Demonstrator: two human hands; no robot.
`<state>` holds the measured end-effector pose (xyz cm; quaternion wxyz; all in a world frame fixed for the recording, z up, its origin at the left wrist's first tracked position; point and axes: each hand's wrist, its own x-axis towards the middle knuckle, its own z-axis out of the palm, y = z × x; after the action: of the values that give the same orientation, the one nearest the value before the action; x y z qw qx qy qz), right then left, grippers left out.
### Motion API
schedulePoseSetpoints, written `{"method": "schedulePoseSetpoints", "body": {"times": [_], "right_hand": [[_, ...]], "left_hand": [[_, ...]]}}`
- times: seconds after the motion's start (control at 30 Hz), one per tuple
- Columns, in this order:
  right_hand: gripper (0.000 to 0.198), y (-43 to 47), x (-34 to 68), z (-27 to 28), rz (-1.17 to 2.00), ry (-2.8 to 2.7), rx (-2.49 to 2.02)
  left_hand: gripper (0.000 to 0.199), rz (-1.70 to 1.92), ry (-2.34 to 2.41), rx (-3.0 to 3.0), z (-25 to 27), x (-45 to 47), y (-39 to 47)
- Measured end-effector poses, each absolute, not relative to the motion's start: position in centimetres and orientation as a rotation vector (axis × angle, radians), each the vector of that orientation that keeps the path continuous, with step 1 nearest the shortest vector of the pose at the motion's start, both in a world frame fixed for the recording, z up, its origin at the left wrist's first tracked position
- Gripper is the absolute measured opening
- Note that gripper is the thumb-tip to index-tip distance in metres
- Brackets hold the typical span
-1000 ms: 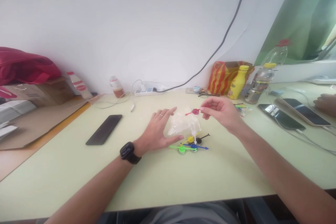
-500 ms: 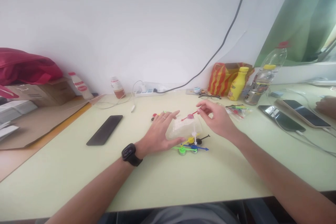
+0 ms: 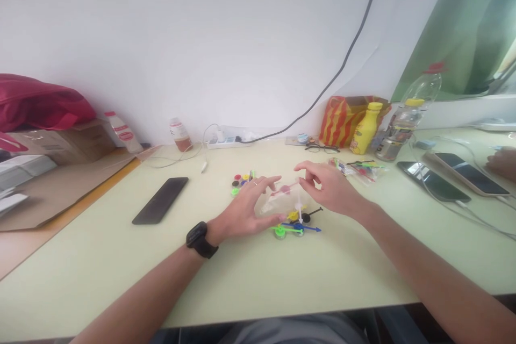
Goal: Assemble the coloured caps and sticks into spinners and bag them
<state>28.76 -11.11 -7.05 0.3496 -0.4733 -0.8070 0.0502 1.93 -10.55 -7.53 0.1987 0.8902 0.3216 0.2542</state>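
A black phone [image 3: 160, 200] lies on a pale table [image 3: 242, 279], left of the left hand [image 3: 246, 212], whose thumb and fingers spread beside a clear plastic bag [image 3: 274, 205]. Beyond a green spinner [image 3: 280, 231], a red arrow spinner [image 3: 285, 190] shows against the bag, its tail pinched by the right hand [image 3: 332, 188].
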Motion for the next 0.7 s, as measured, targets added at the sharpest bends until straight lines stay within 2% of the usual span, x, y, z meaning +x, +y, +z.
{"method": "schedulePoseSetpoints", "body": {"times": [0.1,0.27,0.33,0.47,0.7], "right_hand": [[0.028,-11.0,29.1,-6.9,0.283,-2.035,-1.269],[0.037,-10.9,29.7,-6.6,1.081,-1.922,-1.175],[0.037,-10.9,29.8,-6.3,1.255,-1.808,-1.147],[0.040,-10.8,30.3,-5.8,1.363,-1.614,-1.102],[0.039,-10.8,30.3,-5.6,1.327,-1.458,-1.165]], "left_hand": [[0.080,0.681,0.870,2.446,-7.6,2.0,-10.6],[0.076,0.685,0.860,2.365,-7.8,1.9,-10.3],[0.078,0.684,0.866,2.329,-7.8,1.8,-10.2],[0.079,0.637,0.904,2.278,-7.4,1.7,-10.3],[0.081,0.584,0.944,2.207,-7.3,1.6,-10.1]]}}
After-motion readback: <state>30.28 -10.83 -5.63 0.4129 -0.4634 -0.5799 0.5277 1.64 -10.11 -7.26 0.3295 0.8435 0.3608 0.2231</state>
